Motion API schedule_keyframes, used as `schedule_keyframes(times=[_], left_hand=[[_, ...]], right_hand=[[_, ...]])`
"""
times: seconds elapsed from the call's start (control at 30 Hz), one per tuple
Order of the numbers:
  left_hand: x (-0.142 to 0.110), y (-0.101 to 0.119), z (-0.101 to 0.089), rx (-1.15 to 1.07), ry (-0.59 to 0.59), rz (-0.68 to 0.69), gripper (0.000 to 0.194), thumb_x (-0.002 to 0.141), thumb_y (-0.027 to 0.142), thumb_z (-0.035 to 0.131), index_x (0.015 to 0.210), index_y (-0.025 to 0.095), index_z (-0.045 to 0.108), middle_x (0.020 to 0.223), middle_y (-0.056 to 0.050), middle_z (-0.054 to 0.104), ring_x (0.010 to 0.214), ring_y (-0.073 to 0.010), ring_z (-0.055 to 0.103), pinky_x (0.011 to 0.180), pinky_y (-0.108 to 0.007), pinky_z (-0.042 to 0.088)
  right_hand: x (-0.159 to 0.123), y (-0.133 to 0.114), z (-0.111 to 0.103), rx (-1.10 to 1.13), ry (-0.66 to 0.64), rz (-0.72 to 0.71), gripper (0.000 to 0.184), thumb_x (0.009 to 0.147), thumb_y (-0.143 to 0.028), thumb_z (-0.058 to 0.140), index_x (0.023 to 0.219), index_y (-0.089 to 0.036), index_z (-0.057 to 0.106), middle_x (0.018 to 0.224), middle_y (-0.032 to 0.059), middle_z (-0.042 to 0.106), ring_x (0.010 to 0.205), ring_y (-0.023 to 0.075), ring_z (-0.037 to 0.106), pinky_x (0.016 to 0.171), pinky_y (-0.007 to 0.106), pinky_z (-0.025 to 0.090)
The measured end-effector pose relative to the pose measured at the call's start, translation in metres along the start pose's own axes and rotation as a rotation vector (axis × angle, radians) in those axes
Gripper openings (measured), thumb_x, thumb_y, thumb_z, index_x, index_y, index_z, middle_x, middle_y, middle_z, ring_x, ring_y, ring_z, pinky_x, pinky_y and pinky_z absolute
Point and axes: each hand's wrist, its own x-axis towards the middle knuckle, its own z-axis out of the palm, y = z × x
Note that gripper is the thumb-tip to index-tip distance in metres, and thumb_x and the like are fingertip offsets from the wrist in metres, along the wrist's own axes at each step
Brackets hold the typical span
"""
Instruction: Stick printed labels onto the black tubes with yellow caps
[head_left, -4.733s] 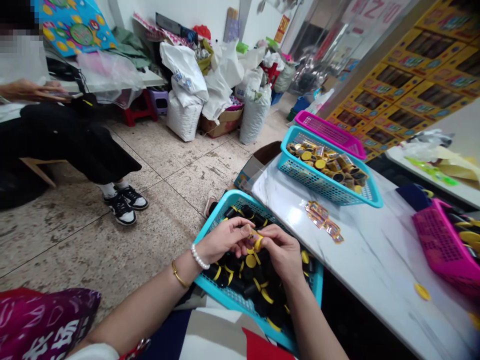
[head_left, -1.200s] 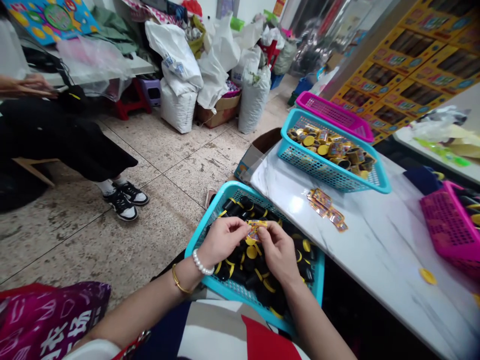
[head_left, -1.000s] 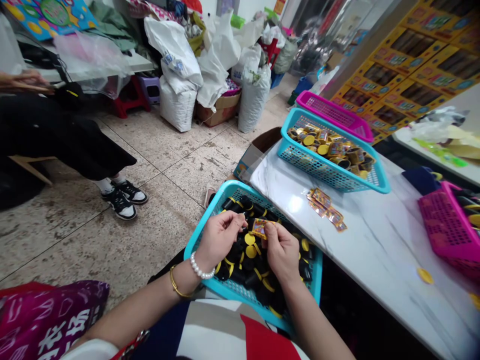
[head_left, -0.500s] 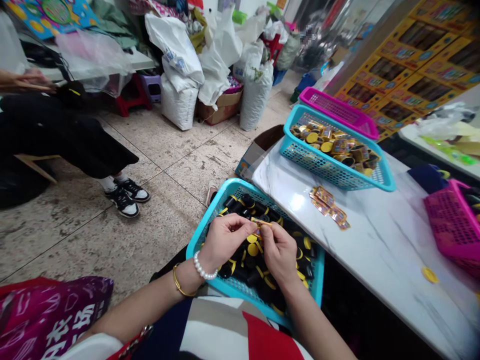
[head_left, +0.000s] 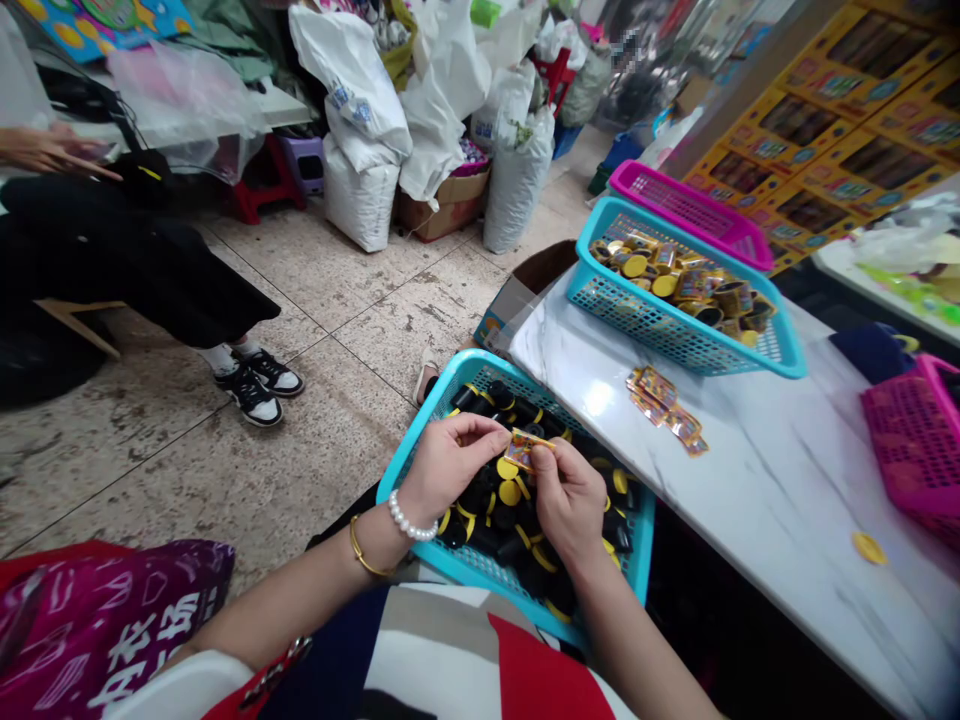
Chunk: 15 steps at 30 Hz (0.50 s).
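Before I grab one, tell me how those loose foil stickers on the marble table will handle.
The stickers look thin and flat, so probably floppy and very light. They lie flush on the glossy table, so likely hard to lift without nails. The one between both hands' fingers looks bent.

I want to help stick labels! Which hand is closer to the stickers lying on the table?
Probably the right hand: it is on the table side, nearer the loose stickers. The left hand sits farther away.

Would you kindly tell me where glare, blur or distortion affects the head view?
Head view: glare on the marble table; wide-angle bending towards the frame edges; a pixelated patch at top; the hands, left hand and right hand, and sticker stay reasonably sharp.
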Motion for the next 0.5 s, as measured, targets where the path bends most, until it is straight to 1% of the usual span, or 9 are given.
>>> schedule_keyframes(times=[0.1, 0.27, 0.37, 0.43, 0.5], left_hand=[[0.0011, 0.0013, -0.0003, -0.024, -0.024, -0.037, 0.018, 0.074, 0.032, 0.07, 0.077, 0.014, 0.072, 0.069, 0.0, 0.066, 0.055, -0.0075, 0.05, 0.051, -0.02, 0.038], [0.0023, 0.0024, -0.0006, -0.031, -0.02, -0.067, 0.016, 0.069, 0.029, 0.074, 0.077, 0.015, 0.074, 0.064, 0.0, 0.065, 0.053, -0.008, 0.049, 0.05, -0.021, 0.037], [0.0038, 0.0029, -0.0038, -0.047, -0.029, -0.096, 0.016, 0.069, 0.029, 0.074, 0.077, 0.015, 0.075, 0.063, 0.0, 0.066, 0.054, -0.0091, 0.052, 0.053, -0.022, 0.04], [0.0047, 0.0032, -0.0064, -0.029, -0.024, -0.051, 0.016, 0.07, 0.03, 0.074, 0.076, 0.015, 0.075, 0.067, -0.002, 0.067, 0.061, -0.0112, 0.056, 0.059, -0.024, 0.044], [0.0049, 0.003, -0.008, 0.035, -0.024, 0.048, 0.014, 0.071, 0.029, 0.073, 0.074, 0.016, 0.076, 0.073, -0.004, 0.069, 0.071, -0.014, 0.06, 0.068, -0.025, 0.047]], right_hand=[[0.0002, -0.0002, 0.0001, 0.009, -0.01, -0.033, 0.03, 0.092, -0.022, 0.051, 0.062, -0.018, 0.047, 0.062, -0.0037, 0.041, 0.056, 0.01, 0.039, 0.055, 0.025, 0.031], [0.0011, -0.0031, -0.0003, 0.006, -0.027, -0.076, 0.027, 0.091, -0.019, 0.052, 0.063, -0.018, 0.05, 0.062, -0.0036, 0.042, 0.057, 0.0101, 0.04, 0.055, 0.025, 0.032], [0.0012, -0.0061, -0.0017, 0.001, -0.037, -0.115, 0.019, 0.088, -0.018, 0.056, 0.07, -0.018, 0.057, 0.067, -0.0016, 0.05, 0.061, 0.0111, 0.047, 0.059, 0.025, 0.036], [0.0015, -0.0074, -0.0019, -0.012, -0.05, -0.122, 0.012, 0.087, -0.017, 0.058, 0.075, -0.018, 0.061, 0.071, -0.0001, 0.055, 0.065, 0.012, 0.051, 0.061, 0.026, 0.039], [0.0017, -0.0074, -0.0011, -0.03, -0.061, -0.117, 0.012, 0.087, -0.017, 0.058, 0.076, -0.018, 0.062, 0.07, -0.0001, 0.056, 0.064, 0.0119, 0.051, 0.061, 0.025, 0.039]])
